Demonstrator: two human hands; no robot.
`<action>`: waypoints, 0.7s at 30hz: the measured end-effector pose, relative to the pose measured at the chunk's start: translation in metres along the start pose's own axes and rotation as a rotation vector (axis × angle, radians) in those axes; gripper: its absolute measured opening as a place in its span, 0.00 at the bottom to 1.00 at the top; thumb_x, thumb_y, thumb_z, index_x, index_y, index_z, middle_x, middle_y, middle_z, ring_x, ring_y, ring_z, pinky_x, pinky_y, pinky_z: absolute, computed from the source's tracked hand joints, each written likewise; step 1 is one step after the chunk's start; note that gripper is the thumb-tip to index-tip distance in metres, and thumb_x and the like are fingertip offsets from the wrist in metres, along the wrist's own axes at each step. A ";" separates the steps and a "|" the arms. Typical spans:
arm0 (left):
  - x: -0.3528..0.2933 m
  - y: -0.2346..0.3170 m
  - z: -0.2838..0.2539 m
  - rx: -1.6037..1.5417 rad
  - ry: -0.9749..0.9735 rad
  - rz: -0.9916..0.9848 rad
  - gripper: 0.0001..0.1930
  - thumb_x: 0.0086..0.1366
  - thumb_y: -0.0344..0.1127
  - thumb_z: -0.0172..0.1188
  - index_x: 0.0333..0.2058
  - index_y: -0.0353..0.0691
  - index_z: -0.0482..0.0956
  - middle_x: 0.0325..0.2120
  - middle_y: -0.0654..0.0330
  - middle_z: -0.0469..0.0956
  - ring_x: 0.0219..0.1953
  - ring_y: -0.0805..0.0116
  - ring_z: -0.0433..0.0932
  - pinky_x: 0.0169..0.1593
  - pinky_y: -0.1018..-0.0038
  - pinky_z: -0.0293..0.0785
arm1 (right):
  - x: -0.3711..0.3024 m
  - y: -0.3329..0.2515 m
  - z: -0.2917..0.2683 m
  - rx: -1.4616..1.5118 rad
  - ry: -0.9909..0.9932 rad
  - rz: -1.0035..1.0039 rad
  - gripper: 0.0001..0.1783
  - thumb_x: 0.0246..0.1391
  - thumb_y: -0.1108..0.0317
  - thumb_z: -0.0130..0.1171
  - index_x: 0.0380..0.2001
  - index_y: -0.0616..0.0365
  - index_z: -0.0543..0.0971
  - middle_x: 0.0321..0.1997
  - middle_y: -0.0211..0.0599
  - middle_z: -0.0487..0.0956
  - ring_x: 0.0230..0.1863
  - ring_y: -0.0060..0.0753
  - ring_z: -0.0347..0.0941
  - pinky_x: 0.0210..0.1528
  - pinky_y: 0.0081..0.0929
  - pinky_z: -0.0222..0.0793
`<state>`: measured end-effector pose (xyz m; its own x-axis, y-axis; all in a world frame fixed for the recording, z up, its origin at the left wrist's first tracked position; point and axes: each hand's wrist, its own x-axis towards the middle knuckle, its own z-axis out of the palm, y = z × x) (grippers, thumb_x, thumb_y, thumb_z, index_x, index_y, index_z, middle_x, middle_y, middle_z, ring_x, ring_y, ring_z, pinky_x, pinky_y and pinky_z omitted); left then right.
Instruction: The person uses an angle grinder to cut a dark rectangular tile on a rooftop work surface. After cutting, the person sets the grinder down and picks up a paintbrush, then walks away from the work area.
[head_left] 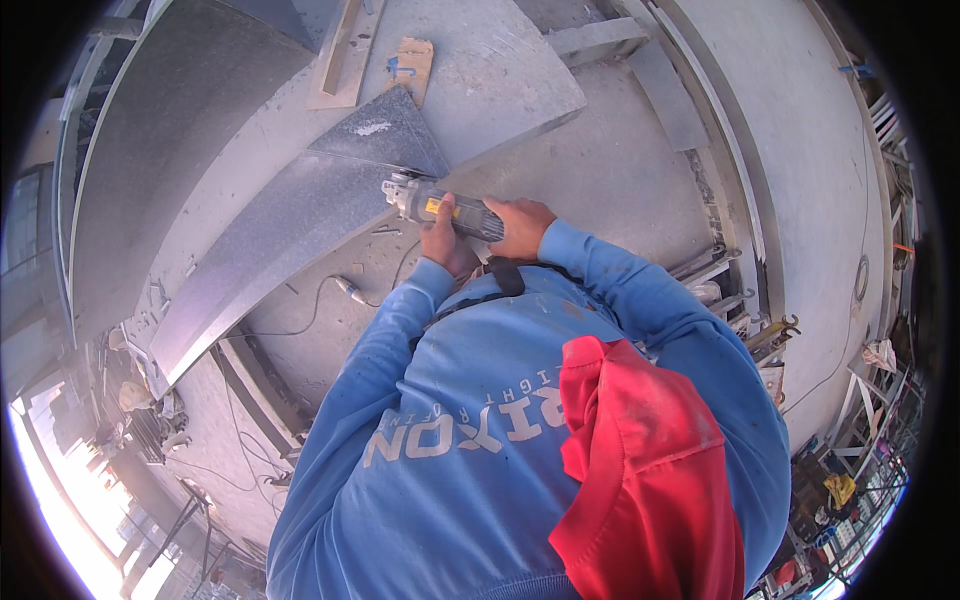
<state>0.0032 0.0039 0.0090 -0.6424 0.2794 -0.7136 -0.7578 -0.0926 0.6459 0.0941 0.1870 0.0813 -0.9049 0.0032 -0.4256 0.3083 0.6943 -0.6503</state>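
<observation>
Both my hands are closed around an angle grinder [465, 213] with a grey body and a yellow label. My left hand [440, 243] wraps the near left side of its body, thumb along the top. At the rear end, my right hand [522, 225] grips the dark vented housing. The grinder's metal head points left, and its disc lies over the edge of a long grey stone-like slab [290, 215]. A straight line crosses the slab near the disc. Part of the disc is hidden by the head.
Larger grey slabs [180, 110] lean at the left. A wooden piece [340, 55] and a small board with a blue mark [410, 68] lie beyond the slab. A power cord with a connector [352, 290] runs below. Clamps [775, 333] and a long pale panel [825, 190] stand right.
</observation>
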 end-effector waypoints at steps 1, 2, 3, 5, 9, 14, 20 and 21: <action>0.006 -0.002 -0.004 -0.008 -0.010 0.014 0.23 0.72 0.47 0.66 0.54 0.34 0.75 0.46 0.56 0.81 0.47 0.62 0.82 0.54 0.63 0.80 | 0.001 0.000 0.000 -0.003 -0.006 0.002 0.47 0.43 0.53 0.70 0.67 0.59 0.71 0.48 0.57 0.85 0.50 0.60 0.82 0.54 0.51 0.78; 0.011 -0.005 -0.007 -0.013 -0.011 0.018 0.22 0.72 0.46 0.66 0.54 0.34 0.75 0.46 0.57 0.81 0.47 0.62 0.82 0.55 0.63 0.79 | 0.002 0.000 0.000 -0.006 -0.012 0.005 0.47 0.43 0.53 0.69 0.67 0.58 0.70 0.48 0.56 0.85 0.50 0.59 0.83 0.54 0.51 0.78; 0.017 -0.008 -0.011 -0.008 -0.018 0.024 0.22 0.72 0.45 0.66 0.54 0.34 0.75 0.47 0.57 0.81 0.48 0.62 0.82 0.55 0.63 0.79 | 0.002 -0.001 0.000 -0.007 -0.018 0.009 0.47 0.43 0.53 0.69 0.68 0.58 0.71 0.48 0.56 0.85 0.50 0.59 0.83 0.54 0.50 0.78; 0.024 -0.013 -0.015 0.008 0.000 0.000 0.21 0.73 0.44 0.66 0.54 0.35 0.75 0.47 0.57 0.81 0.49 0.63 0.82 0.56 0.63 0.78 | 0.002 0.000 0.000 -0.008 -0.031 0.019 0.47 0.43 0.53 0.69 0.68 0.58 0.71 0.49 0.56 0.85 0.51 0.59 0.82 0.55 0.50 0.78; 0.022 -0.013 -0.014 -0.018 -0.035 0.021 0.21 0.73 0.45 0.66 0.54 0.35 0.75 0.46 0.57 0.81 0.48 0.63 0.82 0.54 0.63 0.79 | 0.001 0.000 0.001 -0.004 0.001 -0.001 0.47 0.43 0.54 0.70 0.68 0.59 0.70 0.49 0.58 0.85 0.50 0.60 0.82 0.54 0.51 0.78; 0.006 -0.004 -0.004 -0.006 -0.037 -0.017 0.21 0.73 0.46 0.65 0.54 0.35 0.76 0.45 0.57 0.81 0.46 0.63 0.83 0.52 0.63 0.81 | 0.001 0.003 0.001 -0.002 0.007 -0.011 0.46 0.43 0.54 0.71 0.67 0.59 0.71 0.47 0.59 0.84 0.50 0.64 0.81 0.54 0.52 0.77; 0.004 -0.005 0.000 -0.039 -0.022 -0.024 0.20 0.74 0.46 0.64 0.53 0.37 0.76 0.45 0.58 0.82 0.45 0.63 0.83 0.52 0.63 0.81 | 0.000 0.003 -0.001 -0.024 -0.031 0.012 0.49 0.43 0.53 0.69 0.69 0.59 0.69 0.49 0.57 0.85 0.51 0.59 0.82 0.55 0.50 0.78; 0.004 -0.006 0.000 -0.068 -0.045 -0.015 0.20 0.74 0.46 0.64 0.54 0.38 0.76 0.45 0.58 0.82 0.46 0.63 0.83 0.53 0.63 0.81 | 0.000 0.002 -0.001 -0.016 -0.030 0.007 0.48 0.43 0.53 0.68 0.69 0.59 0.69 0.49 0.57 0.85 0.51 0.59 0.82 0.55 0.50 0.78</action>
<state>0.0054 0.0054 0.0022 -0.6264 0.3241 -0.7089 -0.7742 -0.1528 0.6142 0.0947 0.1894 0.0810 -0.8934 -0.0134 -0.4490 0.3096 0.7058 -0.6372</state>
